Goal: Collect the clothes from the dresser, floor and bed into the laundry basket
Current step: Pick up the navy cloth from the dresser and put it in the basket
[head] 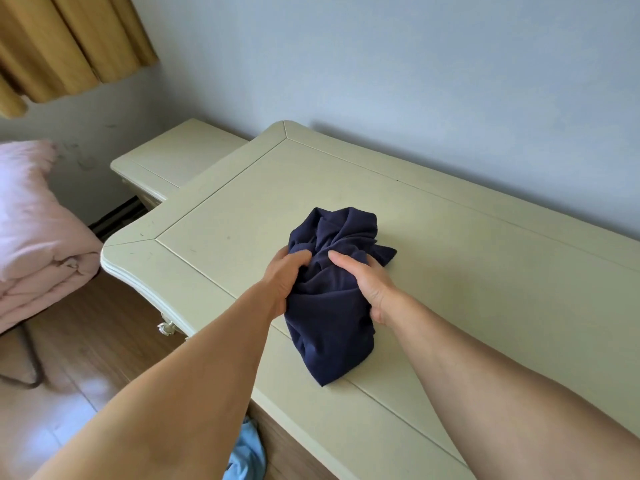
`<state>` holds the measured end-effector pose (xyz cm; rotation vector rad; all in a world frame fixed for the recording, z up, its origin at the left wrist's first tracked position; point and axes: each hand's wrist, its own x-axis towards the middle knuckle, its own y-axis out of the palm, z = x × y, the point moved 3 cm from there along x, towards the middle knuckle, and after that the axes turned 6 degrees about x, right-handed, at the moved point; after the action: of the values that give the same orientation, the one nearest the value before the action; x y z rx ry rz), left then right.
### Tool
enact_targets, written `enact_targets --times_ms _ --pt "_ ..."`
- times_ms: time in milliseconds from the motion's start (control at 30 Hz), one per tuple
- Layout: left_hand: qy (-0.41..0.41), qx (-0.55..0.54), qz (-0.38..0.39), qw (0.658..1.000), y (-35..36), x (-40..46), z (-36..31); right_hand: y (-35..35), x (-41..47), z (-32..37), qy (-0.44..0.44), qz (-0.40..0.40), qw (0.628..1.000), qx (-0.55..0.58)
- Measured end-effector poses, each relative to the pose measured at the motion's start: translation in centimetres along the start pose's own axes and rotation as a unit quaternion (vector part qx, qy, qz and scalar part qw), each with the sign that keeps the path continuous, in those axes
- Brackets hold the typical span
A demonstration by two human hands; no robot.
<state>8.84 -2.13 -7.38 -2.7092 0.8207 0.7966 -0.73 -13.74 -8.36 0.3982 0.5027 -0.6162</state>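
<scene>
A crumpled navy blue garment (332, 306) lies bunched on top of the cream dresser (485, 271). My left hand (285, 277) grips its left side with the fingers dug into the cloth. My right hand (363, 282) clasps its right side, thumb on top. A light blue garment (247, 455) lies on the floor beside the dresser, partly hidden under my left forearm. The laundry basket is out of sight.
A lower cream nightstand (180, 157) stands past the dresser's far end against the wall. A bed with a pink quilt (34, 237) is at the left. Wooden floor (86, 358) lies between bed and dresser. Mustard curtains (69, 39) hang at the upper left.
</scene>
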Motion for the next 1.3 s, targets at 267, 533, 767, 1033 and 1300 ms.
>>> enact_targets --times_ms 267,533,767,1033,1300 --pt "0.07 -0.081 0.015 0.994 -0.6 0.8 -1.1 1.1 0.7 0.7 -0.145 0.007 0.988 0.051" --pt "-0.079 0.188 -0.131 0.97 -1.1 -0.1 1.3 -0.5 0.6 -0.6 -0.065 -0.121 0.963 -0.231" --pt "-0.133 0.133 -0.099 0.977 -0.8 -0.1 0.7 0.5 0.3 1.3 0.086 -0.087 0.982 -0.144" --pt "0.057 -0.113 -0.071 0.989 -0.5 -0.2 -0.7 1.9 -0.2 2.4 -0.092 0.035 0.994 0.043" --pt "-0.011 0.15 -0.154 0.976 -1.6 -0.6 1.8 -0.9 -0.1 0.0 -0.078 -0.089 0.983 -0.138"
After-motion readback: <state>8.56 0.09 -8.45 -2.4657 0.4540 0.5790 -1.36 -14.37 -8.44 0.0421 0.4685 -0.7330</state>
